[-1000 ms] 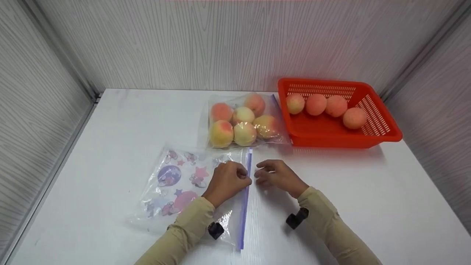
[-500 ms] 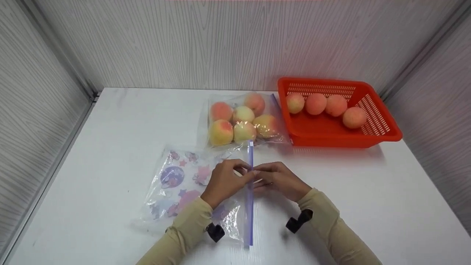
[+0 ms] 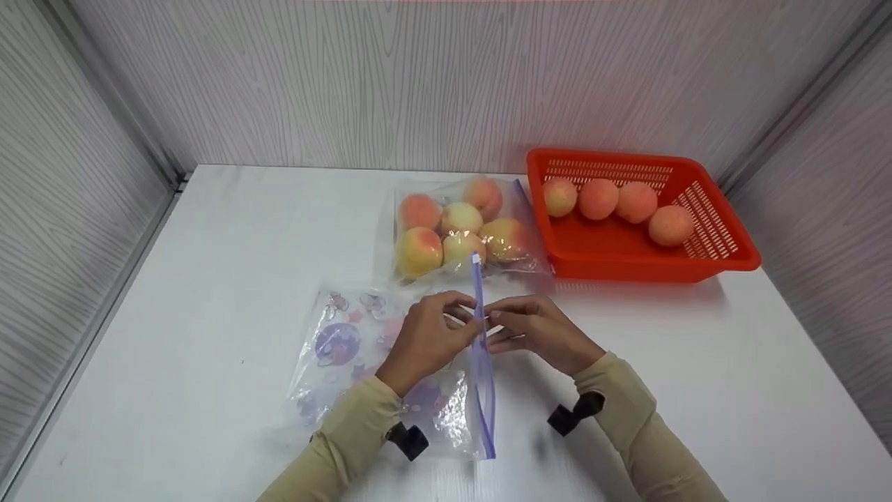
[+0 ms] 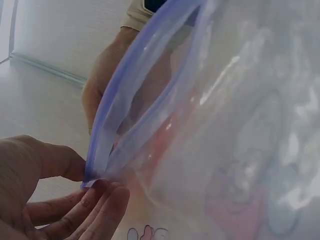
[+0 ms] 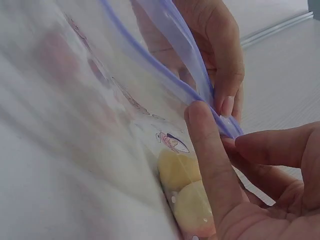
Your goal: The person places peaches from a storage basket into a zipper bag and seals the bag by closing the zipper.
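The thumb and fingers of your left hand (image 3: 431, 338) are clamped on the purple zip (image 3: 481, 352) of a printed clear bag (image 3: 338, 345); those of your right hand (image 3: 547, 331) pinch it just beside them. The zip gapes between your fingers and its end nearest you. This bag spreads over the counter (image 3: 258, 223), left of the red basket (image 3: 627, 269) and nearer you than it. Just left of the basket, a second bag (image 3: 520, 209) holds six peaches (image 3: 460, 218). Four more sit inside the basket.
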The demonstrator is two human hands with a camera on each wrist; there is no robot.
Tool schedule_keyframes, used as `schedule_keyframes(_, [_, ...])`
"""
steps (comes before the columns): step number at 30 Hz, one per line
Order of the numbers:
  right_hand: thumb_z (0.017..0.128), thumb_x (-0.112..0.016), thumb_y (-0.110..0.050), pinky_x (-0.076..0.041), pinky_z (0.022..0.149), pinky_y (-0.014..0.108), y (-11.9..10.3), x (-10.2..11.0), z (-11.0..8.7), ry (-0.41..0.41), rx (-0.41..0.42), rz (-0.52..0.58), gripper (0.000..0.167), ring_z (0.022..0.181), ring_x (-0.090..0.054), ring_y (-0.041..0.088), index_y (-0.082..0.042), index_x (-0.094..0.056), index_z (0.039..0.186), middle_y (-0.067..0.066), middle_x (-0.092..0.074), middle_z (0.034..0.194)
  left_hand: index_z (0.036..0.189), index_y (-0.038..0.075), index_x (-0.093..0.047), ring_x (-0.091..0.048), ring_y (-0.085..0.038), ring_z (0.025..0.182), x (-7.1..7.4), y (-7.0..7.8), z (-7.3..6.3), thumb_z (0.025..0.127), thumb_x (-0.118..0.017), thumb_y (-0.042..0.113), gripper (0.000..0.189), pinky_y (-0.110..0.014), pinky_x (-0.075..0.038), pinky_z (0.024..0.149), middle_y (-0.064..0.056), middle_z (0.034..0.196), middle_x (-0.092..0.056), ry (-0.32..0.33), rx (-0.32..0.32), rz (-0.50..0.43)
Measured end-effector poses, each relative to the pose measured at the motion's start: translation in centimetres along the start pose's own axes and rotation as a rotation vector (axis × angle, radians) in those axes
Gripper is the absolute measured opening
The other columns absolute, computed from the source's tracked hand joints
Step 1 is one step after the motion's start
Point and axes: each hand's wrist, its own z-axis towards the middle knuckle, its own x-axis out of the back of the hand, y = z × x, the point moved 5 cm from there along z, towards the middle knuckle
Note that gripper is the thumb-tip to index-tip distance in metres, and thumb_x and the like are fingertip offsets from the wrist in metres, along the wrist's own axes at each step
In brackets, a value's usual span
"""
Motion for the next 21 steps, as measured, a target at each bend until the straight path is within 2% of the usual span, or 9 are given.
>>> schedule_keyframes(5, [0.100, -0.066, -0.021, -0.059, 0.092, 0.046, -1.0, 0.2, 0.1, 0.046, 0.034, -0.039, 0.034, 0.092, -0.072, 0.030, 0.003, -0.068, 0.124, 0.017, -0.071, 0.112, 0.118, 0.003, -0.072, -0.074, -0.024, 0.089, 0.2, 0.1, 0.6, 0.095, -0.071, 0.009, 0.024, -0.034, -0.063, 0.077, -0.010, 0.105, -0.073, 0.022, -0.005, -0.101])
schedule_keyframes(9, [0.097, -0.070, -0.019, -0.059, 0.090, 0.046, -1.4, 0.0, 0.3, 0.084, 0.070, -0.103, 0.033, 0.095, -0.072, 0.031, 0.001, -0.070, 0.122, 0.015, -0.073, 0.113, 0.118, 0.001, -0.072, -0.073, -0.024, 0.091, 0.2, -0.1, 0.9, 0.094, -0.071, 0.006, 0.024, -0.033, -0.062, 0.076, -0.011, 0.104, -0.070, 0.048, 0.010, -0.206])
schedule_keyframes(14, [0.095, -0.069, -0.011, -0.061, 0.086, 0.045, -2.0, 0.0, 0.3, 0.124, 0.121, -0.152, 0.026, 0.092, -0.074, 0.029, 0.003, -0.072, 0.117, 0.015, -0.074, 0.108, 0.112, 0.000, -0.072, -0.069, -0.019, 0.081, 0.0, -0.1, 1.1, 0.092, -0.074, 0.011, 0.023, -0.029, -0.059, 0.065, -0.011, 0.098, -0.070, 0.069, 0.048, -0.318])
schedule_keyframes(17, [0.093, -0.069, -0.007, -0.062, 0.082, 0.046, -2.2, -0.1, 0.2, 0.105, 0.134, -0.167, 0.023, 0.088, -0.074, 0.028, 0.005, -0.072, 0.113, 0.015, -0.073, 0.104, 0.106, 0.000, -0.072, -0.067, -0.016, 0.072, 0.0, 0.3, 1.0, 0.090, -0.076, 0.015, 0.022, -0.029, -0.057, 0.056, -0.010, 0.093, -0.069, 0.050, 0.057, -0.349])
schedule_keyframes(21, [0.091, -0.069, -0.003, -0.063, 0.078, 0.047, -2.4, -0.2, 0.1, 0.060, 0.138, -0.181, 0.018, 0.085, -0.072, 0.027, 0.003, -0.072, 0.107, 0.014, -0.072, 0.100, 0.101, 0.000, -0.071, -0.065, -0.014, 0.066, 0.0, 1.2, 0.7, 0.090, -0.076, 0.015, 0.020, -0.029, -0.056, 0.051, -0.009, 0.089, -0.067, 0.018, 0.041, -0.359])
